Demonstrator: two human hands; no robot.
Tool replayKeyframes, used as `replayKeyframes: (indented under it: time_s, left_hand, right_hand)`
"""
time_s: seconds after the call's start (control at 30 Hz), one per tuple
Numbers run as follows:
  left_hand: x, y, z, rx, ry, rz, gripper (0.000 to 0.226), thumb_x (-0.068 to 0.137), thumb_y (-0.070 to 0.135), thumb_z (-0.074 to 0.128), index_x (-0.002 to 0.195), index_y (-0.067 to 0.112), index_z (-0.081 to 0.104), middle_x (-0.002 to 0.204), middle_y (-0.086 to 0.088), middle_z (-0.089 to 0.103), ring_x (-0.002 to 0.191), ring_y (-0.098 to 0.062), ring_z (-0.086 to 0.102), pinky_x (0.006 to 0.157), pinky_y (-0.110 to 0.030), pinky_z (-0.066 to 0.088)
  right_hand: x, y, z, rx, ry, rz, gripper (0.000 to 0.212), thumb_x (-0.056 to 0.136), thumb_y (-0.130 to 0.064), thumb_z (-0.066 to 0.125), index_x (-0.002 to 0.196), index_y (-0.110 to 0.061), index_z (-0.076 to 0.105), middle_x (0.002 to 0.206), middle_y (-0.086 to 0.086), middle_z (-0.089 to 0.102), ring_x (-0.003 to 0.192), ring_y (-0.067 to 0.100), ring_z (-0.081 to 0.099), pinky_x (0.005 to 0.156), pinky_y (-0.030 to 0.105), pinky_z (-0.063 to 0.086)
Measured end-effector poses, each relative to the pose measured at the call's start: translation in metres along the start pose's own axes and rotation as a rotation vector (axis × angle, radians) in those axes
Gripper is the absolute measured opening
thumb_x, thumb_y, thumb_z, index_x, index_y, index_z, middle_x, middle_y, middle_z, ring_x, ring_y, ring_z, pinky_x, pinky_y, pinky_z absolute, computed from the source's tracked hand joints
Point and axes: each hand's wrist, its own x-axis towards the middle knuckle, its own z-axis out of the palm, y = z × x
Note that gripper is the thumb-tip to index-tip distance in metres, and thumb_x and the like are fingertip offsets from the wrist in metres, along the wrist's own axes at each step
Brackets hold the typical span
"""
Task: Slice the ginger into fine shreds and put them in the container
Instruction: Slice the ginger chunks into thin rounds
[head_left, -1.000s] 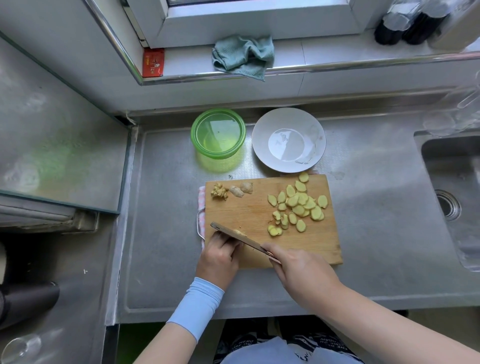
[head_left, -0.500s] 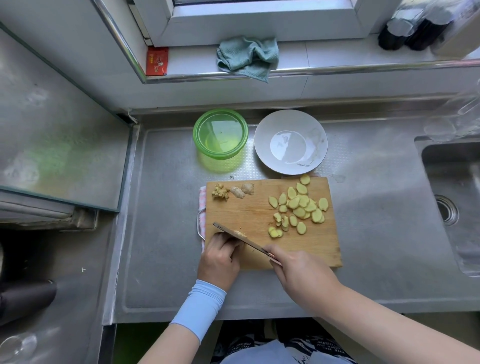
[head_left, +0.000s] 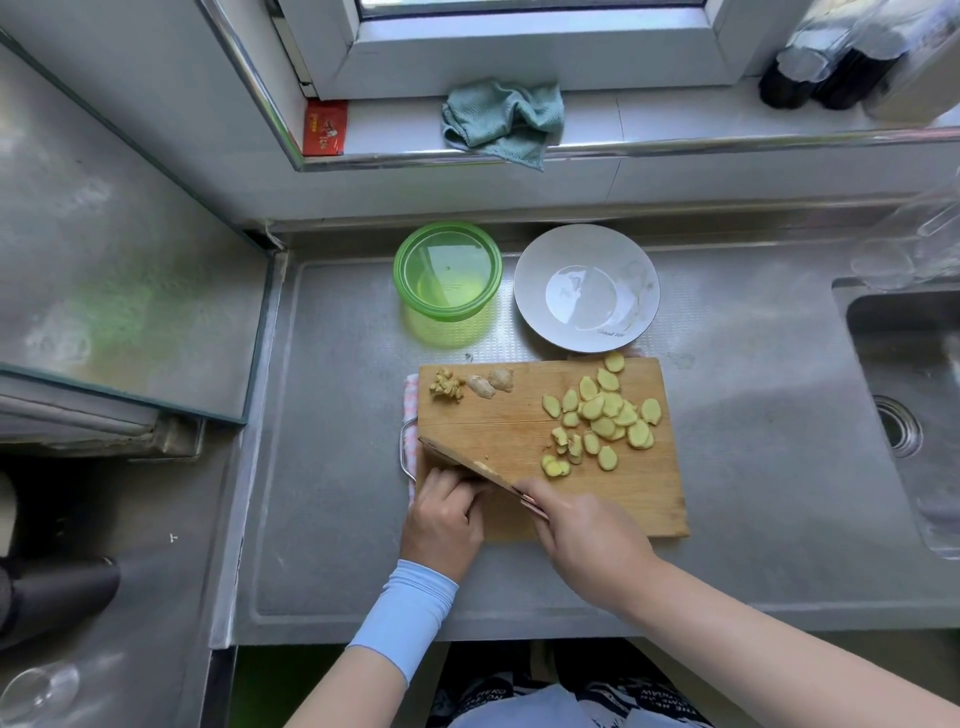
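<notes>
Far left is just steel counter. The green container (head_left: 448, 313) sits behind the board with nothing in it that I can see, so 0 ginger has made it in. The scraps (head_left: 447, 385), knobbly trimmings and skin bits, are parked at the back-left corner of the cutting board (head_left: 498, 426).

At the board's near-left edge, the left hand (head_left: 444, 517) has its fingers curled down, knuckles right against the side of the knife (head_left: 462, 462). The blade hides whatever is under those fingers, so I can't tell whether it's pinning a piece of ginger or just bracing.

The knife runs diagonally, tip to the left. The right hand (head_left: 587, 535) is wrapped round its handle at the near edge, forefinger up on the blade.

Further right, a white plate (head_left: 535, 280) stands behind the board, bare. The ginger slices (head_left: 602, 415) lie in a loose pile on the right half, 1 or 2 hanging at the back edge. They're rounds, not shreds.

The sink (head_left: 914, 374) is on the far right.

My read: peeling and slicing look mostly done. Stacking the rounds, cutting them into matchsticks and moving it all to the container is all left, so maybe a third in.
</notes>
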Motion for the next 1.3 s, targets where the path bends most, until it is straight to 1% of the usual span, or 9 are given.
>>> replayKeyframes:
  time_s: [0.17, 0.33, 0.4, 0.63, 0.8, 0.9, 1.07, 1.2, 1.3]
  left_hand:
    - [0.0, -0.002, 0.002, 0.018, 0.057, 0.013, 0.018, 0.082, 0.012, 0.06, 0.08, 0.007, 0.077, 0.087, -0.011, 0.07, 0.088, -0.023, 0.058, 0.075, -0.029, 0.051]
    - [-0.001, 0.0, 0.002, 0.022, 0.056, 0.009, 0.023, 0.086, 0.017, 0.057, 0.079, 0.008, 0.077, 0.087, -0.01, 0.07, 0.088, -0.023, 0.058, 0.07, -0.03, 0.052]
    - [-0.002, -0.003, 0.002, 0.005, 0.042, 0.005, 0.022, 0.088, 0.017, 0.058, 0.081, 0.008, 0.077, 0.088, -0.009, 0.07, 0.088, -0.024, 0.06, 0.069, -0.031, 0.054]
    - [-0.001, -0.001, 0.002, -0.025, 0.03, 0.004, 0.02, 0.089, 0.017, 0.06, 0.083, 0.007, 0.076, 0.089, -0.007, 0.07, 0.087, -0.026, 0.062, 0.071, -0.031, 0.054]
    - [-0.002, -0.004, 0.003, -0.014, 0.033, 0.011, 0.015, 0.088, 0.014, 0.063, 0.084, 0.008, 0.076, 0.091, -0.007, 0.07, 0.088, -0.025, 0.062, 0.073, -0.031, 0.054]
    - [-0.002, -0.003, 0.003, -0.012, 0.042, 0.009, 0.016, 0.088, 0.015, 0.063, 0.084, 0.008, 0.076, 0.09, -0.007, 0.07, 0.087, -0.024, 0.061, 0.071, -0.031, 0.054]
    - [-0.004, -0.003, 0.003, -0.003, 0.052, 0.008, 0.017, 0.086, 0.013, 0.06, 0.083, 0.008, 0.076, 0.087, -0.008, 0.068, 0.086, -0.025, 0.059, 0.069, -0.033, 0.054]
    - [-0.004, -0.003, 0.003, -0.015, 0.056, 0.004, 0.016, 0.086, 0.013, 0.061, 0.083, 0.008, 0.076, 0.087, -0.008, 0.069, 0.087, -0.024, 0.059, 0.071, -0.033, 0.053]
    - [-0.004, -0.002, 0.003, -0.038, 0.064, 0.005, 0.015, 0.086, 0.012, 0.062, 0.084, 0.007, 0.076, 0.087, -0.008, 0.069, 0.088, -0.022, 0.059, 0.074, -0.032, 0.052]
  right_hand:
    - [-0.023, 0.006, 0.0, 0.031, 0.041, -0.026, 0.033, 0.104, -0.037, 0.042, 0.137, -0.04, 0.044, 0.08, -0.008, 0.066, 0.066, 0.018, 0.057, 0.055, 0.037, 0.041]
    - [-0.031, 0.011, -0.002, -0.002, 0.03, 0.0, 0.036, 0.105, -0.039, 0.039, 0.141, -0.041, 0.041, 0.084, -0.008, 0.066, 0.071, 0.02, 0.059, 0.057, 0.038, 0.043]
    - [-0.031, 0.011, -0.003, -0.019, 0.02, 0.016, 0.037, 0.105, -0.038, 0.039, 0.142, -0.041, 0.04, 0.086, -0.009, 0.065, 0.074, 0.019, 0.059, 0.056, 0.035, 0.037]
    - [-0.029, 0.01, -0.01, -0.072, -0.021, 0.047, 0.035, 0.107, -0.037, 0.035, 0.141, -0.042, 0.039, 0.073, -0.015, 0.046, 0.067, 0.017, 0.048, 0.056, 0.033, 0.032]
    - [-0.027, 0.012, -0.014, -0.07, -0.042, 0.034, 0.034, 0.107, -0.039, 0.033, 0.14, -0.042, 0.038, 0.083, -0.011, 0.062, 0.067, 0.016, 0.049, 0.056, 0.035, 0.037]
    - [-0.026, 0.013, -0.014, -0.073, -0.06, 0.031, 0.033, 0.107, -0.039, 0.033, 0.139, -0.043, 0.039, 0.084, -0.01, 0.063, 0.067, 0.017, 0.051, 0.056, 0.035, 0.039]
    - [-0.019, 0.01, -0.011, -0.099, -0.082, 0.05, 0.035, 0.106, -0.039, 0.033, 0.14, -0.044, 0.036, 0.095, -0.006, 0.069, 0.077, 0.022, 0.06, 0.056, 0.033, 0.037]
    - [-0.017, 0.012, -0.011, -0.091, -0.098, 0.054, 0.034, 0.106, -0.039, 0.034, 0.14, -0.044, 0.036, 0.093, -0.005, 0.068, 0.071, 0.02, 0.054, 0.057, 0.033, 0.037]
    - [-0.016, 0.011, -0.013, -0.074, -0.11, 0.063, 0.032, 0.106, -0.038, 0.035, 0.137, -0.044, 0.037, 0.082, -0.01, 0.06, 0.066, 0.019, 0.052, 0.055, 0.034, 0.039]
